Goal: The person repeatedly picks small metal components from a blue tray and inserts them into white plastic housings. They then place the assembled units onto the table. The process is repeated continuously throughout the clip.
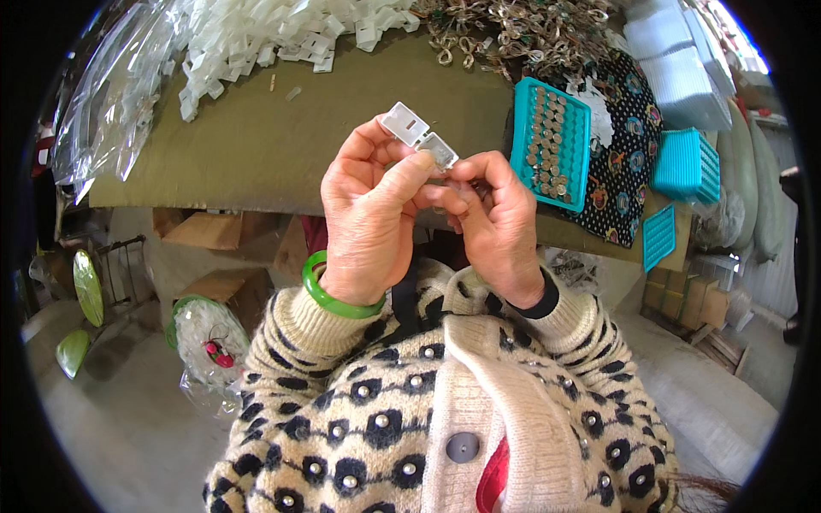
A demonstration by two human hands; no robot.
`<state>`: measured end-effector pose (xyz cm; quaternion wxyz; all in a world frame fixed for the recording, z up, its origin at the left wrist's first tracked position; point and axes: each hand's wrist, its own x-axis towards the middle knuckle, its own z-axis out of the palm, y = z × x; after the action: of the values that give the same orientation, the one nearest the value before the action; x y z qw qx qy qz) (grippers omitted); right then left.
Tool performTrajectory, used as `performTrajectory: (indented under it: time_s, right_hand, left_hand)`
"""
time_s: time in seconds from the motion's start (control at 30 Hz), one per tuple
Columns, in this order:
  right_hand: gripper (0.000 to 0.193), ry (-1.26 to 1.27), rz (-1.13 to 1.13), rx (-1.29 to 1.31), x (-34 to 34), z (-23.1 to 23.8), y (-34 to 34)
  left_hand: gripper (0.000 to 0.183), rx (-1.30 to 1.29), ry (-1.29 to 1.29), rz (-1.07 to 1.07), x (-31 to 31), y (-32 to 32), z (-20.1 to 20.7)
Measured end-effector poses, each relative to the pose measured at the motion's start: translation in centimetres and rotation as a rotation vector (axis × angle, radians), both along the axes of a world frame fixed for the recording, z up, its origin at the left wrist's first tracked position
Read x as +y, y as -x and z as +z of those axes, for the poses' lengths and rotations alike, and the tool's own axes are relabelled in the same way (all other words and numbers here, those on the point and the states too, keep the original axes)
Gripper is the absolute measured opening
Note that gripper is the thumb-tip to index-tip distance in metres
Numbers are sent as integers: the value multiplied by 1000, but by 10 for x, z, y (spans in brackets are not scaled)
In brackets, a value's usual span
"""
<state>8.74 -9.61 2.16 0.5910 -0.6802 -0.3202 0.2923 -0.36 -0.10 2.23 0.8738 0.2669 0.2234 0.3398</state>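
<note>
Both hands pinch one small white hinged plastic clip above the table edge: left hand grips it from below, right hand closes fingertips on its lower end. Beyond, a teal plastic tray holds rows of small metal pieces; white plastic clips lie heaped on the brown table.

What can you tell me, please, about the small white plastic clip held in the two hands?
The small white plastic clip looks like two squarish hinged halves, opened out, of glossy moulded plastic; the upper half has a notch. It is held tilted above the olive-green tabletop, pinched between the left hand and right hand, whose thumbs and fingertips touch its lower half.
</note>
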Motion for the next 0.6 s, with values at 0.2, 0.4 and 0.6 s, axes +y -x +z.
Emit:
performTrajectory:
  time_s: [0.2,0.4,0.6]
  right_hand:
    - [22,-24,-3,-625,-35,16,-18]
    - [14,105,-214,-980,-78,20,-74]
    - [24,240,-56,-1124,-86,8,-84]
  left_hand:
    - [19,24,-11,-169,-1,8,0]
    - [18,104,66,-324,-13,6,-6]
    - [17,191,93,-377,-22,-4,-1]
